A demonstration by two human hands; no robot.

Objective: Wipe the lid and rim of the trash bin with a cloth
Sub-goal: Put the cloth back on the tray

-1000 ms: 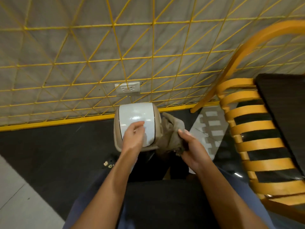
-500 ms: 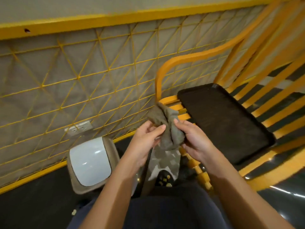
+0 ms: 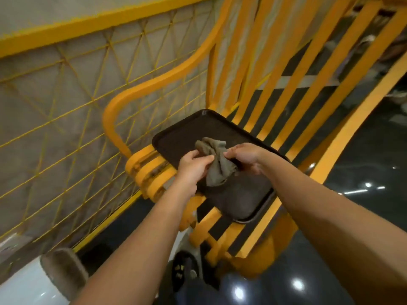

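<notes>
A crumpled grey-brown cloth [image 3: 217, 164] hangs between both hands over a dark tray [image 3: 176, 137]. My left hand [image 3: 193, 166] pinches its left side and my right hand [image 3: 244, 156] grips its right side. The trash bin sits at the bottom left corner, far from both hands, with its white lid [image 3: 28, 287] and beige rim [image 3: 63, 271] only partly in view.
The dark tray rests on the seat of a yellow slatted bench [image 3: 293, 89]. A yellow wire lattice [image 3: 72, 111] covers the grey wall on the left. A dark glossy floor [image 3: 361, 172] lies to the right. My shoe [image 3: 182, 271] shows at the bottom.
The view swung right and up from the bin toward the bench. My left hand left the lid and joined the right on the cloth, and both carried it over the tray.
</notes>
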